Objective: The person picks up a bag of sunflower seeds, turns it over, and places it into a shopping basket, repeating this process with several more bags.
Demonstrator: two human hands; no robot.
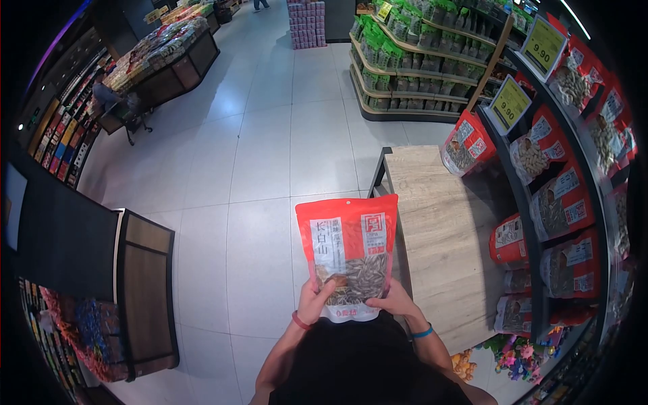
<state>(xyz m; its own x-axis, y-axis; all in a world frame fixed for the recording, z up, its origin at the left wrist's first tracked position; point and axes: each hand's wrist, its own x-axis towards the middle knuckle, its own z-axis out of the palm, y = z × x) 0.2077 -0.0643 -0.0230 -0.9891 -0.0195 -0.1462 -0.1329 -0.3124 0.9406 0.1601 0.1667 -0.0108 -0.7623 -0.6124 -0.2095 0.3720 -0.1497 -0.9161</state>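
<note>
A red and clear bag of sunflower seeds (349, 236) is held upright in front of my body, its printed side showing. My left hand (314, 300), with a red band at the wrist, grips the bag's lower left edge, thumb on the front. My right hand (395, 300), with a blue band at the wrist, grips the lower right edge, also with its thumb on the front. The fingers behind the bag are hidden. A wooden table (439, 250) stands just right of the bag.
A similar red bag (466, 144) stands at the table's far end. Shelves of red bags with a price sign (510, 106) line the right side. Ahead is a curved shelf (405, 116) of green-topped bags. A wooden stand (147, 290) is at left; a person (104, 94) is beside a cart.
</note>
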